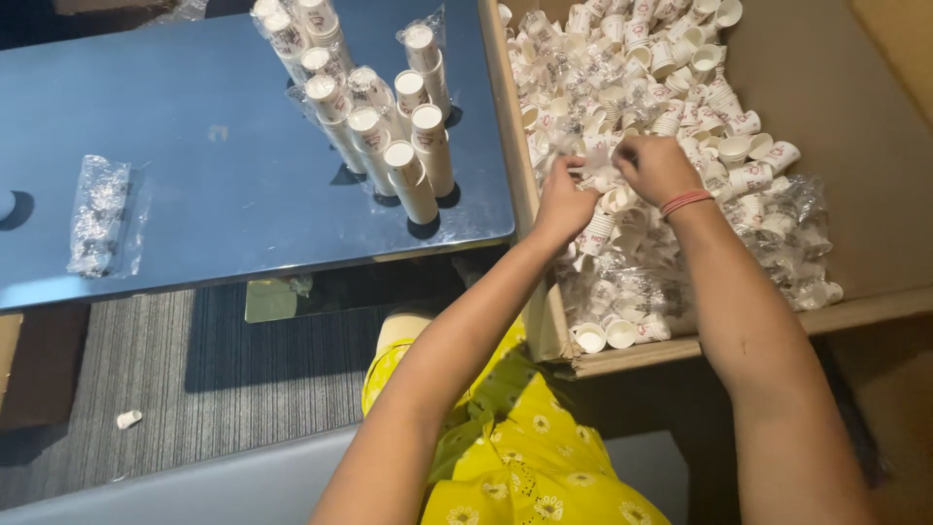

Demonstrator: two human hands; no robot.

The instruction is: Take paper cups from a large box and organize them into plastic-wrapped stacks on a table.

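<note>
We see the left hand [566, 202] and the right hand [657, 167] close together over the cardboard box [875, 146], fingers pinched on a stack of small white paper cups [595, 167] held between them; the stack appears to sit in a clear plastic sleeve, though we cannot tell for certain. The right wrist carries a red band [686, 202]. Directly beneath the hands lies a heap of loose paper cups [671, 68], some upright, some tipped, mixed with crumpled clear plastic wrap [777, 243]. The heap fills the left part of the box; the right part shows bare cardboard. Left of the box stands a blue bench [194, 194], bearing upright sleeved cup stacks [379, 126] grouped near its right edge. A flattened clear plastic bag [97, 214] lies well apart, toward the left end. On the grey floor below, a single cup [128, 419] lies on its side.
</note>
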